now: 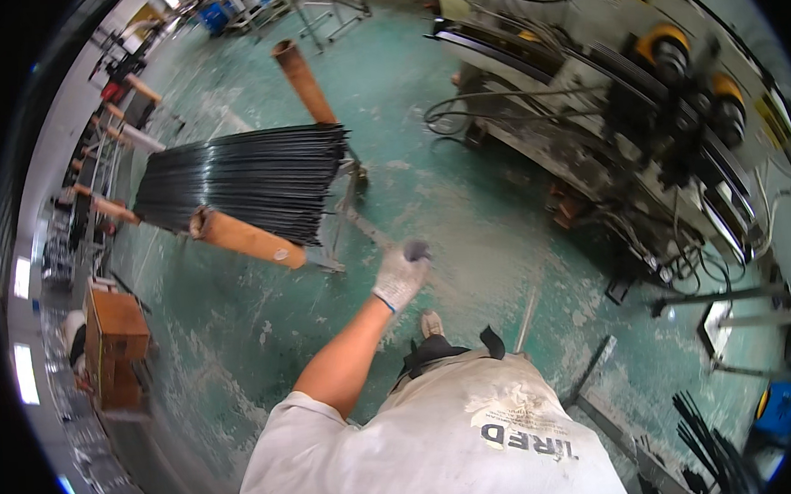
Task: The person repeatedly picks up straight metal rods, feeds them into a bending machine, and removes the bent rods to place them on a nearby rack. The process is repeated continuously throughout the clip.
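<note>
A: Where is the gloved left hand (402,274) right now?

B: Out in front of the body, over the green floor (465,206), arm bare from the white sleeve. The glove looks loosely curled, with a dark fingertip patch uppermost. I see nothing in its grasp, though it is blurred, so I can't tell how far the fingers are parted.

A: And the right hand?

B: Not in view at all.

A: What lies nearest that glove?

B: The bundle of thin black rods (247,184), resting on a metal rack (344,216). It sits to the far left of the hand, near but not touching. The rods' long axis runs left to right, and their cut ends face right, toward the hand.

A: Anything hemming them in?

B: Two orange-brown upright posts: one post (304,80) behind the bundle, another post (245,238) on its near side, leaning. So the rod ends on the right are the open approach.

A: And room to move?

B: Bare floor between the rack and the big machine (642,123) on the right. A cardboard box (115,332) stands well off at the left.
</note>
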Action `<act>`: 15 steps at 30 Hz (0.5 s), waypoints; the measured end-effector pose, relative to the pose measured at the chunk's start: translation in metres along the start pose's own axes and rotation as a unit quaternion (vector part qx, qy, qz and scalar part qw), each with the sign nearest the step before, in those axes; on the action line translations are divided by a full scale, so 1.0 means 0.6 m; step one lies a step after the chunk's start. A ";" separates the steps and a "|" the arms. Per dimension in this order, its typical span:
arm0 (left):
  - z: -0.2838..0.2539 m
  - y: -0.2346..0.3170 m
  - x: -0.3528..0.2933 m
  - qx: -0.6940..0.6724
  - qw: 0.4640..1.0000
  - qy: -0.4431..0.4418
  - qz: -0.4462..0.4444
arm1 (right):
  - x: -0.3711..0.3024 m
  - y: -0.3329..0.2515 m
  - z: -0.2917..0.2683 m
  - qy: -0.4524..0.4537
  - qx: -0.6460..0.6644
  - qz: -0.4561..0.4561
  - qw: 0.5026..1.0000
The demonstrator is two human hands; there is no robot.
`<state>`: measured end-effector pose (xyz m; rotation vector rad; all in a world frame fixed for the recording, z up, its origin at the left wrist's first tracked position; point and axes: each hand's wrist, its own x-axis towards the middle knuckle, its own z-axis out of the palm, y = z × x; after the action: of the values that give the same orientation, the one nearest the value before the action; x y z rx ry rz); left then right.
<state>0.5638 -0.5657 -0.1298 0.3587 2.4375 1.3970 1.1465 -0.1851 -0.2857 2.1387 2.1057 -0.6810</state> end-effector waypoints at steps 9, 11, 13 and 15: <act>-0.645 -0.038 0.105 0.206 0.894 0.396 0.037 | 0.004 -0.542 0.075 -0.056 0.061 -0.187 0.979; -0.726 -0.054 0.121 0.302 0.848 0.436 0.014 | 0.031 -0.662 0.108 -0.037 0.086 -0.264 0.960; -0.774 -0.090 0.119 0.381 0.815 0.430 -0.072 | -0.042 -0.836 0.135 -0.104 0.097 -0.319 0.937; -0.782 -0.141 0.119 0.427 0.792 0.426 -0.094 | -0.129 -0.991 0.198 -0.085 0.077 -0.401 0.909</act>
<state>0.3126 -0.9522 0.0111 -0.4617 3.6066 0.2300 0.5444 -0.2612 -0.2119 1.1097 2.8664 -1.0613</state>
